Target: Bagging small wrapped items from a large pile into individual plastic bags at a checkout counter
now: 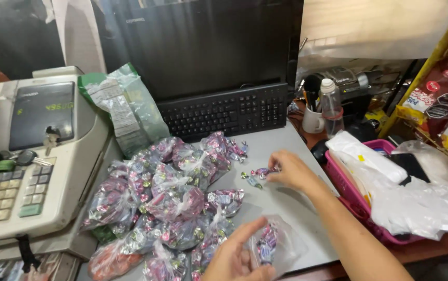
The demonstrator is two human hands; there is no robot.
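Far out to the left of my hands I see a cash register [31,156] with keys [23,157] hanging from its lock, and just behind the heap a green and clear bag [128,106] leaning up against it. Between the register and my left hand lies a pile of small tied bags of wrapped candies [167,203], pink and silver, packed touching one another. My left hand [234,257] sits low at the near edge of the grey desk [286,208], fingers pinched on the mouth of a small clear bag [273,244] that already has a few candies inside. Just beyond it, my right hand [291,170] reaches across with fingertips narrowed onto a few loose candies [255,176] lying on the desk. Behind both hands stands a black keyboard [224,110] under a dark monitor [203,41]. To the right of my right hand I see a white mug [312,120] and a clear bottle [331,106], then a pink tray [354,200] heaped with clear plastic bags [416,200], and red snack packs [445,104] on a yellow rack at the far right.
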